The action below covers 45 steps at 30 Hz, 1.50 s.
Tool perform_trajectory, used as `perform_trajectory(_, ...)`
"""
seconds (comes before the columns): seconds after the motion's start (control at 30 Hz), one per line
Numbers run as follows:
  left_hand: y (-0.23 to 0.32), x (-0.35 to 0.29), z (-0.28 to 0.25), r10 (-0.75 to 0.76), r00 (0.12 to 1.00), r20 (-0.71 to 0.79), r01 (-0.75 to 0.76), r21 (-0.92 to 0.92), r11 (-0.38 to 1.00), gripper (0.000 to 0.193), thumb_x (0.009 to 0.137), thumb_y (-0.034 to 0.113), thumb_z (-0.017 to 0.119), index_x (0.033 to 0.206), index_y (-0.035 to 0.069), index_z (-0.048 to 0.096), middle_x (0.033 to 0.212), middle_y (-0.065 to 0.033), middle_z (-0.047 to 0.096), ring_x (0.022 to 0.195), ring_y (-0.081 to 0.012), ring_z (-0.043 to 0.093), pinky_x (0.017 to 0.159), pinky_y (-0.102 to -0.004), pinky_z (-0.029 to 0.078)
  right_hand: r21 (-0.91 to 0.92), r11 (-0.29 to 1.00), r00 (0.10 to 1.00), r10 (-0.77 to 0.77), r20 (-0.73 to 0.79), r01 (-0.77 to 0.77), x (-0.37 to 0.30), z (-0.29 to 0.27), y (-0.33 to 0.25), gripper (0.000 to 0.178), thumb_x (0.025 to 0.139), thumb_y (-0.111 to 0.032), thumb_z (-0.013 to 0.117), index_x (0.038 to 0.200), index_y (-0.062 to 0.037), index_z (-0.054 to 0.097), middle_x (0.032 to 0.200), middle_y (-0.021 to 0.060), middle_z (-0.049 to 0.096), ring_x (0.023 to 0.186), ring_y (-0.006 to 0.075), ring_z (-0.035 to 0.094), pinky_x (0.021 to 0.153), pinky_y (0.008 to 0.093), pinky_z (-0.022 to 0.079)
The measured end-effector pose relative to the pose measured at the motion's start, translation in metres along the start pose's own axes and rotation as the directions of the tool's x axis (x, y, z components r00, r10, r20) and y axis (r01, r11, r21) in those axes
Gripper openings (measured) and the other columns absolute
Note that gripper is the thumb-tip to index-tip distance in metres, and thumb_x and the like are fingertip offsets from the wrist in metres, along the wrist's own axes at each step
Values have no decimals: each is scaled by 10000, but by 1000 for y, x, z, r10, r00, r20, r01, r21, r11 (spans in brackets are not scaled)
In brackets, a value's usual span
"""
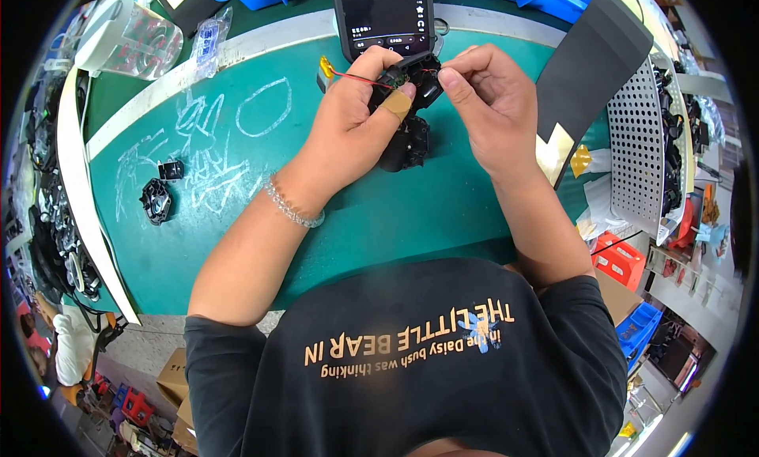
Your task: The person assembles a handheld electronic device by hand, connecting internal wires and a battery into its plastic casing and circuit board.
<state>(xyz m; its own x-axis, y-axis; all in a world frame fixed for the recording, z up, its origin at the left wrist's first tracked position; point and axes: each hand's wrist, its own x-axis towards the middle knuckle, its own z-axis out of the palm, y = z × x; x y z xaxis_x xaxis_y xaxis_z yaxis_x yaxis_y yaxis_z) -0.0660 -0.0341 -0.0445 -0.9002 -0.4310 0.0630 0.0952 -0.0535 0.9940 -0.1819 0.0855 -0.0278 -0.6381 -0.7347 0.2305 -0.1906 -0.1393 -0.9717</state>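
Note:
My left hand (341,129), a tan plaster round its thumb, grips a black plastic housing (428,92) over the green mat. A small circuit board shows inside the housing. Red wire (356,77) runs from it, past my fingers, to a small part with yellow tape (326,68). My right hand (502,101) has thumb and forefinger pinched at the housing's upper right edge, beside a thin red wire; what they pinch is too small to make out. Another black plastic piece (409,147) sits just below the housing; whether the two are joined I cannot tell.
A phone (385,18) stands beyond my hands. Two small black parts, a round one (156,202) and a boxy one (171,170), lie on the left. At right are a dark grey sheet (593,69) and a perforated grey basket (636,137). A clear plastic container (130,38) lies far left.

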Motion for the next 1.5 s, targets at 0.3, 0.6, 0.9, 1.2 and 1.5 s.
perform_trajectory(0.3,5,0,-3,14,997,70,-13,-5,1000,160,903,62,544,1059,24,549,826,18,546,752,-35,472,661,-213,425,-56,996,995,67,70,-63,3,-6,-3,80,869,-57,607,853,-14,542,768,5,556,716,61,515,639,214,425)
perform_trajectory(0.6,3,-3,-4,89,993,82,-89,-5,996,209,902,30,536,1111,30,542,909,-5,558,824,-64,502,740,-225,433,-134,981,983,-120,138,139,-3,3,-1,151,929,-118,511,977,25,516,896,57,479,765,118,453,692,248,400)
perform_trajectory(0.9,6,-9,1,140,988,66,-145,77,986,194,900,44,538,1093,25,539,903,-35,563,815,-103,516,751,-250,441,12,976,967,-219,129,220,-7,5,0,84,925,-73,505,946,8,498,899,59,447,757,119,449,668,239,389)
perform_trajectory(1.2,6,-9,0,81,992,98,-80,-10,997,183,922,87,529,1096,32,531,894,-3,547,808,-65,480,729,-236,431,18,986,966,-165,200,164,-5,-2,-5,148,937,-138,518,905,4,491,871,44,394,751,106,379,678,214,332)
perform_trajectory(1.5,1,-8,3,22,998,53,-18,-72,997,172,925,89,525,1083,22,518,900,-5,548,803,-57,479,720,-231,430,-70,980,980,-183,79,188,-6,1,3,51,869,-14,572,911,6,550,849,49,488,710,111,460,652,230,387)
